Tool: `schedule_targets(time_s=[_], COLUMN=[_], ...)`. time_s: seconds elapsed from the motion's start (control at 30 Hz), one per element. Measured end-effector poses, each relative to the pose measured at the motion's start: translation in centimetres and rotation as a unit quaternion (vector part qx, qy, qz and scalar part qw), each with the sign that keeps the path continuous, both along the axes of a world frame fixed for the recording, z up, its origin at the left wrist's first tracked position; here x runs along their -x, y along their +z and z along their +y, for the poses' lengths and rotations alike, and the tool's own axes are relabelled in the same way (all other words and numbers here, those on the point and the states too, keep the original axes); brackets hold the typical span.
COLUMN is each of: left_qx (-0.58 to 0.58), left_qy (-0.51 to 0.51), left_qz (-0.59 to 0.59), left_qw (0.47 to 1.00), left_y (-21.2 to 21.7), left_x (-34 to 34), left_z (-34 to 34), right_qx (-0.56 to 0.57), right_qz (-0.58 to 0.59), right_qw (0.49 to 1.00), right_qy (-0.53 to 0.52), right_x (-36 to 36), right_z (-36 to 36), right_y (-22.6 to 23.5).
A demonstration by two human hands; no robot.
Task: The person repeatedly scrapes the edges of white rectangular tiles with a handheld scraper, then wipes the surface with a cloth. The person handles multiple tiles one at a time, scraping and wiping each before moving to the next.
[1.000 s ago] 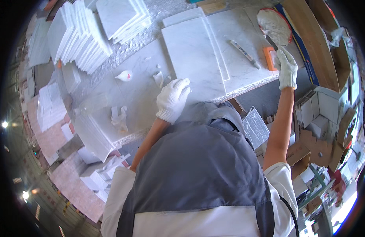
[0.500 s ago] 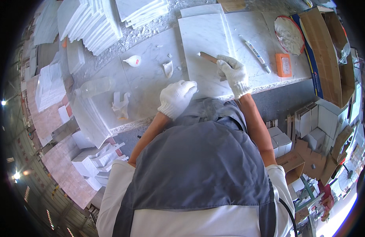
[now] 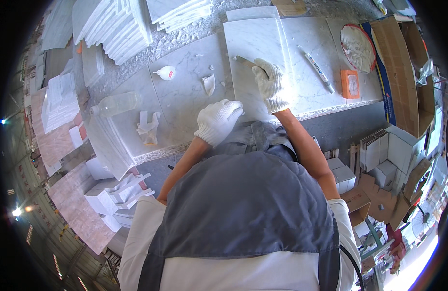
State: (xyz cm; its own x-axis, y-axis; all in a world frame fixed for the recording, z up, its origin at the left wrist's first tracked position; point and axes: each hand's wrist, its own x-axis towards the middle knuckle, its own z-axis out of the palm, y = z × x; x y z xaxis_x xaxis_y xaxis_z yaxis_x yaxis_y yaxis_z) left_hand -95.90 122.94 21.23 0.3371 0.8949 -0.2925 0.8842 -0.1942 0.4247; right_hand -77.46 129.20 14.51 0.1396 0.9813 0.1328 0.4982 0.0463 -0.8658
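Observation:
My right hand (image 3: 271, 87), in a white knit glove, is closed around a putty knife with a thin flat blade (image 3: 243, 61). The blade lies low over a pale grey-veined marble tile (image 3: 248, 41); whether it touches is unclear. My left hand (image 3: 218, 121), gloved too, is curled at the tile's near left corner, and what its fingers hold, if anything, is hidden. Left of the tile are a torn whitish scrap (image 3: 209, 84) and a small white squeeze bottle (image 3: 166, 73). A paint marker (image 3: 318, 72) lies to the right, beside an orange box (image 3: 350, 84).
A red-rimmed bowl of white paste (image 3: 358, 48) and an open cardboard box (image 3: 396, 72) stand at the right. Stacked tiles (image 3: 112, 29) fill the far left. A clear bottle (image 3: 116, 104) lies on the bench's left, near a crumpled white piece (image 3: 148, 128). Another person (image 3: 396, 247) is far off, lower right.
My right hand has moved left and slightly nearer the tile's middle, with the putty knife turned flatter. My left hand keeps its place. The view has shifted slightly.

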Motion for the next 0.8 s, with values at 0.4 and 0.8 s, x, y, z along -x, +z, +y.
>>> schedule_targets(time_s=[0.4, 0.8], left_qx=[-0.161, -0.212], left_qy=[0.240, 0.519], left_qz=[-0.056, -0.066], left_qw=[0.956, 0.826], left_y=[-1.3, -5.4], left_x=[3.5, 11.1], left_z=[-1.3, 5.7], right_qx=[0.245, 0.345], right_qz=[0.400, 0.605], right_qw=[0.883, 0.711], right_qy=[-0.036, 0.101], right_x=[-2.6, -3.0], right_z=[-2.9, -5.5], right_y=[2.1, 1.7])
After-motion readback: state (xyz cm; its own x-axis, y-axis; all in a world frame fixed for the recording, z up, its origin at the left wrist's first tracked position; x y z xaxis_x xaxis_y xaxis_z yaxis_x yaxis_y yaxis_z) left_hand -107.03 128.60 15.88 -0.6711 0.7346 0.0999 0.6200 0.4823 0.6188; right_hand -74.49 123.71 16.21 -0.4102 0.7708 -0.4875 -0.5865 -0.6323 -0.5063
